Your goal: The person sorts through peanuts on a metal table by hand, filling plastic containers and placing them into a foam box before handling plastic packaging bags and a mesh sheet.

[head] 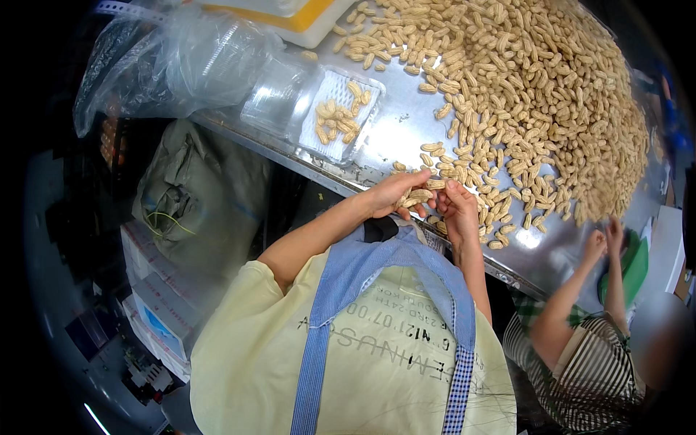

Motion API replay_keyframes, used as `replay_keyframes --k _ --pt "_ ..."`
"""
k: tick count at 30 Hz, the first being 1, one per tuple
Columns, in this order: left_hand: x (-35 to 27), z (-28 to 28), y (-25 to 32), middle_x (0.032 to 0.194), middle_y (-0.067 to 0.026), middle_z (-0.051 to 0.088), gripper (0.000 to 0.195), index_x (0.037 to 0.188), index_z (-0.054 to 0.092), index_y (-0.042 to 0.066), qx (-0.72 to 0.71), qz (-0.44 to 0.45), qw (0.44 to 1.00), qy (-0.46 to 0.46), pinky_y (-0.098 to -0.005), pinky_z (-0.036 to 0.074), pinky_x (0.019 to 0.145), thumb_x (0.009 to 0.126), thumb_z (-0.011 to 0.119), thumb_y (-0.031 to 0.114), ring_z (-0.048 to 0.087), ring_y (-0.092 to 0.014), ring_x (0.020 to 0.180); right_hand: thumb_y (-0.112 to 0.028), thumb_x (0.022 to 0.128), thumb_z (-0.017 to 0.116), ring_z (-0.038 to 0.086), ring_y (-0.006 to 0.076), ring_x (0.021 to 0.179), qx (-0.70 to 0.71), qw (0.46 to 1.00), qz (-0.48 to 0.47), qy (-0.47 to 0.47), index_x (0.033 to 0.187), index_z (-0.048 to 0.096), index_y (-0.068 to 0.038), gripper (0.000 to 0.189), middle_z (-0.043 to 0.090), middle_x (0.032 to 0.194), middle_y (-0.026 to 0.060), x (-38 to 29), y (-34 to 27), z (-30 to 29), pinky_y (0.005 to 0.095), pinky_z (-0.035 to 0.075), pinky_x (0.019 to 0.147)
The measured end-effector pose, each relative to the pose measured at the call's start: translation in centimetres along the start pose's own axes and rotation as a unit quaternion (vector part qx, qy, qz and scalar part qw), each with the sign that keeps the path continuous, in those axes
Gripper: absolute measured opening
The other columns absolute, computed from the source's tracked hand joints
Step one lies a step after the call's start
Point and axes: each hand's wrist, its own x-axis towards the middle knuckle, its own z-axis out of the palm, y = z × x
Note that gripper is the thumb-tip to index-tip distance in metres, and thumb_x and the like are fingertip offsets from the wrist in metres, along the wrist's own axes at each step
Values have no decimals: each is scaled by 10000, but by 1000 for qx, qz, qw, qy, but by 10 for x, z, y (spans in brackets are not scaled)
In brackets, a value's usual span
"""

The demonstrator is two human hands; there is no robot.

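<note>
Both hands meet over the front edge of a metal table (pixel 402 117). My left hand (pixel 396 191) cradles a few unshelled peanuts (pixel 417 198) in its palm. Another peanut (pixel 435 184) is pinched between its thumb and the fingertips of my right hand (pixel 459 205). Loose peanuts lie just beyond and beside the fingers, spreading from a large heap (pixel 544 81) at the far right. Left of the hands, a clear plastic tray (pixel 371 109) with a white mesh liner (pixel 318 142) holds several peanuts.
Clear plastic trays (pixel 274 103) stand beside the filled one, near a plastic bag of stacked trays (pixel 212 60). A white container with a yellow band (pixel 304 19) is at the back. Another person (pixel 587 348) works at the right. A sack (pixel 201 190) and boxes (pixel 163 304) stand left, below the table.
</note>
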Motion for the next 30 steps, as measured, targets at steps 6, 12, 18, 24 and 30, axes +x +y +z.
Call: replay_keyframes --k 6,12,18,24,30 --pt "2 -7 -3 712 -1 549 337 954 545 49 -10 19 999 -32 -162 289 348 916 503 382 421 -36 466 -218 884 592 486 58 619 -93 995 -37 17 976 606 -37 203 601 780 13 -3 -5 10 180 369 543" --pt "-41 -6 71 725 6 543 183 1042 525 96 -4 198 975 104 -137 222 342 906 543 217 368 -3 451 -216 881 597 478 43 629 -82 996 -15 15 1021 594 -59 209 604 836 -2 -2 -1 7 169 358 530" --pt "-136 -32 244 799 -16 599 284 1092 534 74 146 536 808 196 -154 371 428 866 584 239 550 -57 609 -155 874 596 470 31 603 -99 995 -6 6 978 593 -72 133 598 804 -10 -2 -1 7 154 349 507" --pt "-175 -31 347 547 58 416 220 826 548 93 135 517 768 352 -192 233 329 907 522 296 256 -36 379 -146 868 602 472 30 583 -92 996 -5 3 970 609 -66 131 608 787 -17 -2 -1 4 144 348 516" --pt "-96 -3 199 981 -101 558 356 1158 476 33 -128 326 934 -64 -180 365 394 925 464 303 535 -132 762 -151 878 592 497 24 641 -110 993 -38 11 995 604 -70 143 605 812 -27 -6 -3 -1 146 370 551"
